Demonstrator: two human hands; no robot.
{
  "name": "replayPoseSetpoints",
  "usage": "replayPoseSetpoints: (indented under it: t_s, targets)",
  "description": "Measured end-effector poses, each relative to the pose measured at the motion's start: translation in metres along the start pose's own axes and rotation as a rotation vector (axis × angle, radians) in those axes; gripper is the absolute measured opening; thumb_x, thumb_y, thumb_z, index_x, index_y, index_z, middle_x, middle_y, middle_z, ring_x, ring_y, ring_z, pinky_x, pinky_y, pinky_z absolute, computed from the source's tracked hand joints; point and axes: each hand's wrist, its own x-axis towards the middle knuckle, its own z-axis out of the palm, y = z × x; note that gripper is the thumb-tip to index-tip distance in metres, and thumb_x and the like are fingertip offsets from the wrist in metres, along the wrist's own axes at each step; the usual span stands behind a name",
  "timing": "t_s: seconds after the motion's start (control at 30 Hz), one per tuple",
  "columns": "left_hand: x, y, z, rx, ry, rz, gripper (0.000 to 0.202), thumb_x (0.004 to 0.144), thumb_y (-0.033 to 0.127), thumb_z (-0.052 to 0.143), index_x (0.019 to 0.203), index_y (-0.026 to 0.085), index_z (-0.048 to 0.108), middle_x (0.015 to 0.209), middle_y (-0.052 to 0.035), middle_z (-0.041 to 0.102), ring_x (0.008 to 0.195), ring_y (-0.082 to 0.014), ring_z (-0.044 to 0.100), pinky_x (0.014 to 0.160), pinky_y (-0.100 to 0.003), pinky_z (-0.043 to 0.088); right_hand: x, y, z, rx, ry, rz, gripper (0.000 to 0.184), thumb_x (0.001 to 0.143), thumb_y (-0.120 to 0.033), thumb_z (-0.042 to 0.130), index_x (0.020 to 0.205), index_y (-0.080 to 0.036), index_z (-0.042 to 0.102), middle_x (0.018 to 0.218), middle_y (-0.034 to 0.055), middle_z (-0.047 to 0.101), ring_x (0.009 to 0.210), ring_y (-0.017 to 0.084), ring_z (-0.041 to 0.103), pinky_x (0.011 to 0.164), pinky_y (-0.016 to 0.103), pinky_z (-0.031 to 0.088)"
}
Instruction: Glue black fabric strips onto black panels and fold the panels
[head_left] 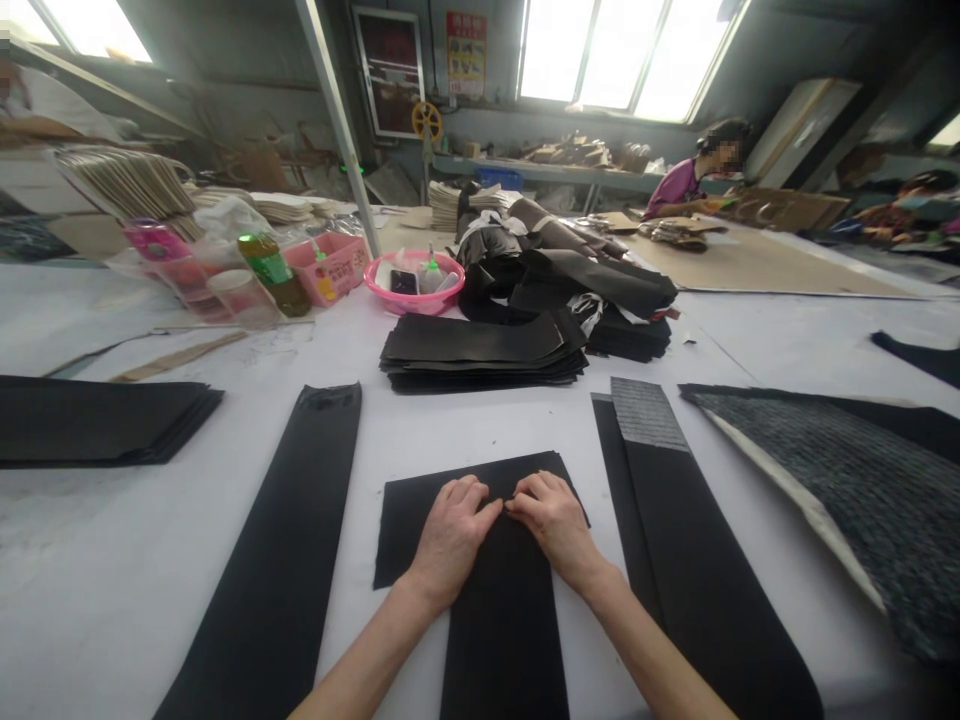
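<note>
My left hand (455,530) and my right hand (551,520) meet over the middle of the table, thumbs and fingertips pinched close together. Between them they grip the top end of a long black strip (506,630), which looks like fabric or leather. Under that end lies a wider black piece (409,525), set crosswise and flat on the table. Fingers cover the exact spot where the two pieces meet. To the left rests another long black strip (292,540). Several overlapping black strips (690,540) lie to the right, one with a grey patch at its far end.
Ahead is a stack of black pieces (480,350), with a pink basin (416,300) and a green-labelled bottle (274,270) behind. A black stack (97,420) lies far left, dark textured fabric (832,480) far right. A person in purple (675,188) works across the table.
</note>
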Motion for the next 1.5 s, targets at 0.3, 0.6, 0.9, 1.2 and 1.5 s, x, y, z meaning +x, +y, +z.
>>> replayPoseSetpoints:
  t_s: [0.3, 0.6, 0.9, 1.2, 1.5]
  targets:
    - [-0.002, -0.001, 0.005, 0.066, -0.011, 0.053, 0.021, 0.09, 0.014, 0.05, 0.109, 0.02, 0.061, 0.111, -0.0082, 0.056, 0.112, -0.024, 0.05, 0.097, -0.042, 0.044, -0.004, 0.003, -0.004, -0.053, -0.024, -0.115, 0.012, 0.089, -0.015, 0.057, 0.094, -0.023, 0.065, 0.098, 0.003, 0.059, 0.095, 0.016, 0.053, 0.087, 0.032, 0.043]
    - [0.0, 0.001, 0.001, 0.159, -0.044, 0.131, 0.026, 0.091, 0.012, 0.048, 0.114, 0.017, 0.057, 0.109, -0.0096, 0.058, 0.109, -0.0246, 0.053, 0.093, -0.041, 0.045, -0.001, 0.004, -0.014, -0.089, -0.064, -0.203, 0.013, 0.088, -0.014, 0.059, 0.096, -0.023, 0.065, 0.096, 0.0022, 0.061, 0.094, 0.016, 0.054, 0.088, 0.033, 0.043]
    - [0.0, -0.005, -0.001, 0.175, -0.086, 0.177, 0.033, 0.091, 0.012, 0.047, 0.122, 0.02, 0.053, 0.111, -0.0098, 0.058, 0.111, -0.0242, 0.053, 0.091, -0.039, 0.045, -0.001, 0.017, -0.019, -0.073, -0.088, -0.218, 0.007, 0.09, -0.019, 0.059, 0.089, -0.023, 0.065, 0.09, -0.0001, 0.063, 0.088, 0.014, 0.055, 0.081, 0.029, 0.044]
    - [0.005, -0.001, -0.006, 0.239, -0.175, 0.213, 0.043, 0.09, 0.01, 0.047, 0.131, 0.021, 0.045, 0.111, -0.0094, 0.056, 0.113, -0.0283, 0.05, 0.092, -0.042, 0.044, -0.003, 0.018, -0.022, -0.072, -0.109, -0.237, 0.012, 0.091, -0.018, 0.057, 0.097, -0.023, 0.065, 0.095, 0.0017, 0.062, 0.092, 0.015, 0.055, 0.085, 0.031, 0.045]
    - [0.005, 0.003, -0.005, 0.276, -0.178, 0.239, 0.039, 0.09, 0.009, 0.043, 0.128, 0.017, 0.047, 0.114, -0.0104, 0.055, 0.114, -0.0299, 0.05, 0.091, -0.043, 0.045, -0.007, 0.03, -0.026, -0.08, -0.173, -0.225, 0.016, 0.093, -0.021, 0.053, 0.104, -0.025, 0.064, 0.101, 0.0019, 0.061, 0.095, 0.015, 0.054, 0.081, 0.03, 0.045]
